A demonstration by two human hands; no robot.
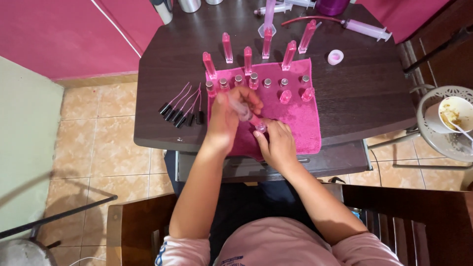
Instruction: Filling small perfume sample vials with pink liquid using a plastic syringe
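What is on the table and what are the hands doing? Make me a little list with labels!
left hand: left hand holds a blurred clear syringe
right hand: right hand pinches a small tube
cloth: pink towel on the dark table
on towel: row of small capped tubes
behind towel: tall pink tubes standing upright
left of towel: black-capped wands
far edge: large syringe
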